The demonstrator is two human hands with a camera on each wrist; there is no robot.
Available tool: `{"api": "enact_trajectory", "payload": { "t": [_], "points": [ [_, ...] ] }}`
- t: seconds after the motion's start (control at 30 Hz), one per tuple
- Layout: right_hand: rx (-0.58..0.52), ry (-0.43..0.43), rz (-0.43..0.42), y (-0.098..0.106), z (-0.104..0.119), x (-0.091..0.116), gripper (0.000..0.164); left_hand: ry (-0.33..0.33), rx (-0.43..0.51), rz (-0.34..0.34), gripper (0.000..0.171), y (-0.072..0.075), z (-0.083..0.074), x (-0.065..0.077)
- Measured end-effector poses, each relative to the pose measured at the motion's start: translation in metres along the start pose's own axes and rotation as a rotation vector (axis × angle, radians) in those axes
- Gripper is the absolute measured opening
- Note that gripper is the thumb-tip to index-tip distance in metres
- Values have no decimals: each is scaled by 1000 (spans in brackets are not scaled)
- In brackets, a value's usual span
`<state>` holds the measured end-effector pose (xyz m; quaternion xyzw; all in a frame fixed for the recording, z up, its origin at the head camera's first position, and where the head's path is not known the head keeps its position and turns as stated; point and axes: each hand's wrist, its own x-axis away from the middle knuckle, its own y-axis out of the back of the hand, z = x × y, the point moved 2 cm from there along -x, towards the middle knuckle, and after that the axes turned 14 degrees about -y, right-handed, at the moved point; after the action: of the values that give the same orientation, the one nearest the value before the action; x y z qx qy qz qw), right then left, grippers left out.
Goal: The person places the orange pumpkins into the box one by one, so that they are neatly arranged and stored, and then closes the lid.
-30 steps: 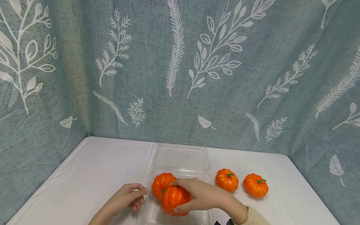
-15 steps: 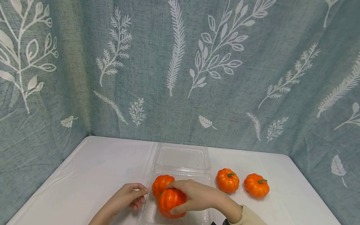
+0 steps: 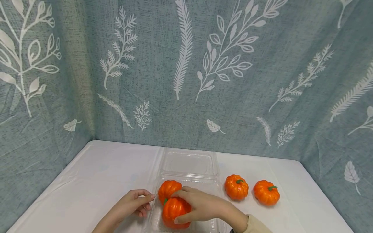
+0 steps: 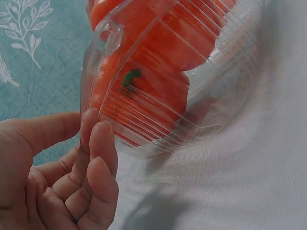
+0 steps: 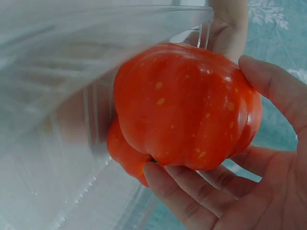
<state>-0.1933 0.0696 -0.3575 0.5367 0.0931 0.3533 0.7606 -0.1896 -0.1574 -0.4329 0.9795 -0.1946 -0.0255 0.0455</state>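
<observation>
A clear plastic clamshell container (image 3: 208, 225) lies with its lid (image 3: 187, 163) folded back. Inside its left part sits an orange pumpkin (image 3: 167, 189) with a green stem. My right hand (image 3: 201, 204) grips a second orange pumpkin (image 3: 175, 212) from the right, thumb on the near side and fingers over the far side. In the right wrist view this held pumpkin (image 5: 187, 105) is within the container's walls, close against the other pumpkin (image 5: 125, 153). At the container's left rim, my left hand (image 3: 135, 204) pinches the edge between thumb and fingertips; the left wrist view shows the fingers (image 4: 103, 143) at that rim.
Two more orange pumpkins stand on the white table (image 3: 116, 168) right of the container, one nearer (image 3: 236, 187) and one farther right (image 3: 266, 193). A blue-green curtain (image 3: 163, 81) with white leaf prints encloses the table's back and sides.
My right hand has moved slightly left and lower with the pumpkin, toward the container's near left part. The left hand has stayed at the rim.
</observation>
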Motion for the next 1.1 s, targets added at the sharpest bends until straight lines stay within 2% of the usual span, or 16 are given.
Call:
{"api": "enact_trajectory", "payload": {
  "t": [0.47, 0.8, 0.9, 1.1],
  "points": [
    [-1, 62, 25, -7, 0, -1, 49, 20, -36, -17, 30, -1, 3, -1],
    [-15, 65, 11, -14, -1, -6, 46, 24, -37, -23, 29, -1, 3, -1],
    [-8, 52, -10, -14, 0, -7, 46, 24, -38, -23, 28, -1, 3, -1],
    [6, -31, -40, -13, 3, -5, 46, 17, -40, -19, 28, 0, 2, -1]
  ]
}}
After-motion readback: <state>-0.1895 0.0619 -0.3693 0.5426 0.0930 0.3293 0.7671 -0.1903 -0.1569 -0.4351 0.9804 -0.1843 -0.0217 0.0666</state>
